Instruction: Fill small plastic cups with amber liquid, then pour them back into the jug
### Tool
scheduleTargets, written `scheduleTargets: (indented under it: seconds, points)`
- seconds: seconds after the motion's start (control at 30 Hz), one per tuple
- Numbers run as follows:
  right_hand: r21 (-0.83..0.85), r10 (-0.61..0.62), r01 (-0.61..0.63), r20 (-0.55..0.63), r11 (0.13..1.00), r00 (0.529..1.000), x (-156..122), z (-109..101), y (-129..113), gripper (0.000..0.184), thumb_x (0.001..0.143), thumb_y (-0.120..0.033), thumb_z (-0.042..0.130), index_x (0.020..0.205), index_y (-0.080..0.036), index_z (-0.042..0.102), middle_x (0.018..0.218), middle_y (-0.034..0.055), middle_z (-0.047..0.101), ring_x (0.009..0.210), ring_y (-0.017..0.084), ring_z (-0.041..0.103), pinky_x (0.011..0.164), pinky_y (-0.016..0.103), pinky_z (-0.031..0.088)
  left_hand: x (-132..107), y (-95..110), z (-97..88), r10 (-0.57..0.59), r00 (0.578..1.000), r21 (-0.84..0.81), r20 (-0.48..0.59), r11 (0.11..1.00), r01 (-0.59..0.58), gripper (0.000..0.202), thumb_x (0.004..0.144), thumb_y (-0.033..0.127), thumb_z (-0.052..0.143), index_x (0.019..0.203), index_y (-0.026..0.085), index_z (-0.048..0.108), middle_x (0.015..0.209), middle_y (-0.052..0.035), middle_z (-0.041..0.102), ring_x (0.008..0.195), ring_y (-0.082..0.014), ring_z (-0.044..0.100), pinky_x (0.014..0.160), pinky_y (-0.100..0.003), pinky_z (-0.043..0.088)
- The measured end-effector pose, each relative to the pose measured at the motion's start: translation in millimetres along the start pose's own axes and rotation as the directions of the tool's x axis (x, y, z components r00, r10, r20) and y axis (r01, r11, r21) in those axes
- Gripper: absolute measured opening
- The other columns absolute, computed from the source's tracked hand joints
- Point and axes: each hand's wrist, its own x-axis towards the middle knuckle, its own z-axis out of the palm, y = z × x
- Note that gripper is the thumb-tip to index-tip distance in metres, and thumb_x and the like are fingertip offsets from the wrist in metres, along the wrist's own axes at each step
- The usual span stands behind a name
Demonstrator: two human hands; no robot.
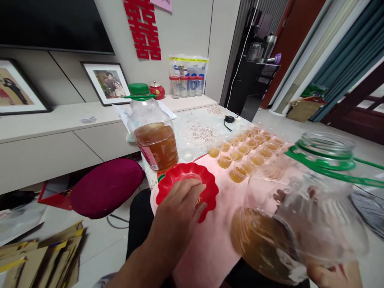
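My left hand (180,208) reaches into a red scalloped dish (211,188), its fingers bent around a clear plastic cup (189,176) that is mostly hidden by the hand. At the right, my right hand (334,274) grips a large clear plastic jug (327,224) low on its side. The jug is tilted and its mouth is uncapped, with a green collar and handle around the neck. Amber liquid (264,240) lies in its lower part. Rows of small clear cups (238,174) holding amber liquid stand on the pink cloth (207,248) beyond the jug.
A second jug (159,144) with a green cap, partly full of amber liquid, stands behind the red dish. A black coiled cord (229,119) lies farther back on the table. A maroon stool (106,188) is at the left, near flattened cardboard (45,256) on the floor.
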Motion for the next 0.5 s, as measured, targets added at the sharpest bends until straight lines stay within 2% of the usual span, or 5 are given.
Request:
scheduleTargets:
  seconds: [0.1,0.2,0.27,0.4,0.5]
  points:
    - [0.059,0.055,-0.054,-0.011,0.997,0.998,7.3,5.8,-23.3,0.103,0.069,-0.070,0.087,0.153,-0.021,0.055,0.142,0.0123,0.067,0.131,0.040,0.066,0.096,0.039,0.066,-7.3,23.4,14.7,-0.192,0.954,-0.361,0.230,0.894,0.267,0.048,0.095,0.037,0.069,0.139,0.019,0.062,0.145,-0.0147,0.067,0.135,-0.0337,0.064,0.113,-0.058,0.057]
    - [0.106,0.086,-0.100,0.126,0.989,0.988,24.0,11.0,-48.0,0.110,0.071,-0.071,0.087,0.161,-0.023,0.045,0.148,0.0123,0.064,0.130,0.038,0.067,0.093,0.037,0.066,-12.1,45.5,34.9,-0.283,0.758,-0.581,0.588,0.503,0.639,0.111,0.067,0.045,0.095,0.160,0.022,0.040,0.165,-0.0186,0.047,0.151,-0.0416,0.048,0.123,-0.066,0.045]
    - [0.084,0.070,-0.087,0.190,0.993,0.979,34.8,11.4,-59.8,0.112,0.072,-0.073,0.087,0.163,-0.025,0.043,0.155,0.0110,0.058,0.138,0.037,0.061,0.103,0.036,0.061,-11.4,57.7,47.2,-0.215,0.691,-0.659,0.690,0.209,0.722,0.135,0.051,0.041,0.103,0.163,0.024,0.031,0.166,-0.0200,0.045,0.150,-0.0422,0.048,0.122,-0.064,0.047]
    - [-0.066,0.072,-0.056,0.259,0.996,0.963,46.1,4.0,-67.9,0.116,0.073,-0.076,0.084,0.167,-0.030,0.034,0.168,0.0081,0.043,0.154,0.035,0.042,0.121,0.045,0.040,-0.7,74.5,60.1,0.067,0.773,-0.723,0.631,-0.310,0.617,0.122,0.056,0.035,0.104,0.158,0.025,0.039,0.153,-0.0188,0.060,0.140,-0.0389,0.062,0.110,-0.055,0.059]
    - [-0.260,0.048,0.031,0.293,0.965,0.955,48.4,-5.4,-68.7,0.116,0.076,-0.080,0.078,0.169,-0.035,0.026,0.174,0.0044,0.032,0.160,0.035,0.029,0.121,0.053,0.030,10.4,81.9,59.5,0.149,0.826,-0.748,0.544,-0.360,0.557,0.095,0.068,0.043,0.097,0.151,0.029,0.054,0.147,-0.0109,0.067,0.137,-0.0328,0.065,0.110,-0.048,0.059]
